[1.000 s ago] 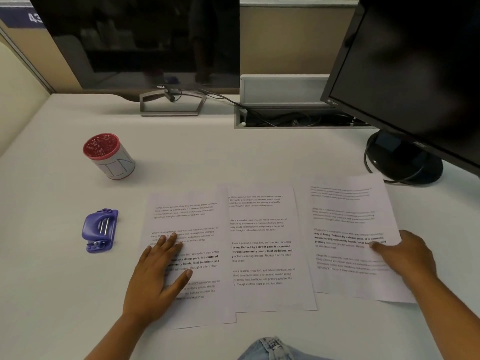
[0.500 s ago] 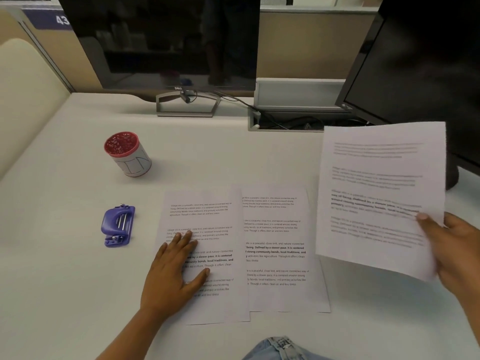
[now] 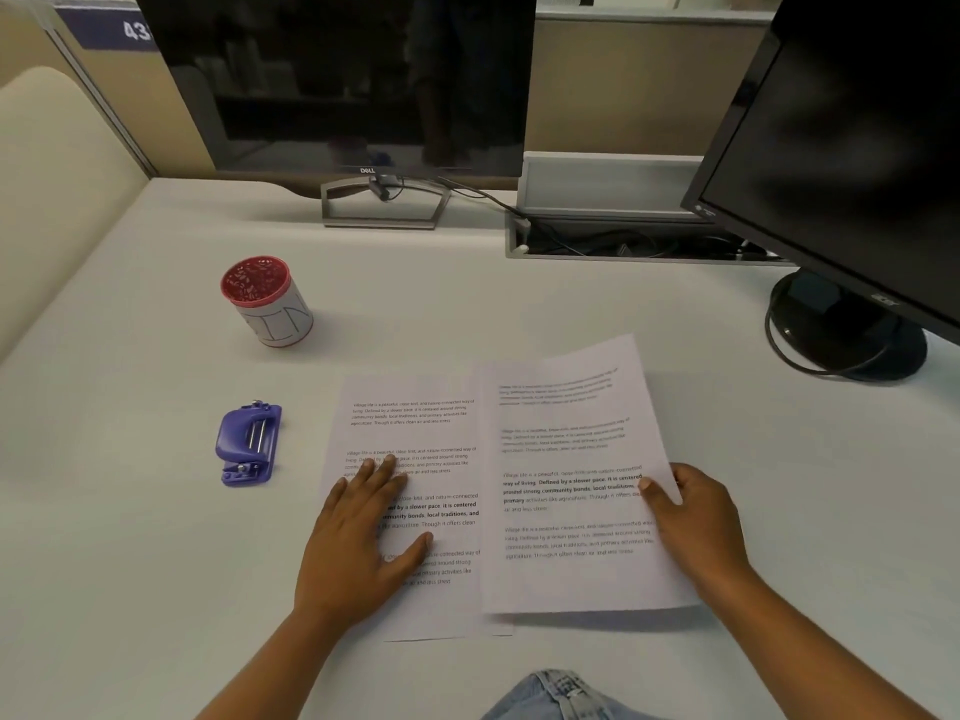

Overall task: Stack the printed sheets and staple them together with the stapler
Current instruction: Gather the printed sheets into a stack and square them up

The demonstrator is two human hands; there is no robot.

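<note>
1. A round tub with a red top (image 3: 266,301) stands on the far left part of the table (image 3: 519,304), well apart from the papers.
2. The purple stapler (image 3: 248,443) lies on the table nearer the person, just left of the papers, and neither hand touches it.
3. The left sheet (image 3: 415,433) lies flat on the table with its printed side up.
4. The left hand (image 3: 363,532) rests palm down on the lower half of that sheet. Its grip is wide, with straight, spread fingers that hold nothing.
5. The right sheet (image 3: 571,459) lies over the left sheet's right edge, slightly skewed. Its near edge casts a shadow on the table, and a strip of another page (image 3: 498,623) shows beneath it.
6. The right hand (image 3: 696,517) holds the right sheet at its right edge. The thumb lies on the print and the grip is closed on the paper. The fingers under the sheet are hidden.
7. A dark monitor (image 3: 857,122) stands at the far right. Its round base is behind the papers.
</note>
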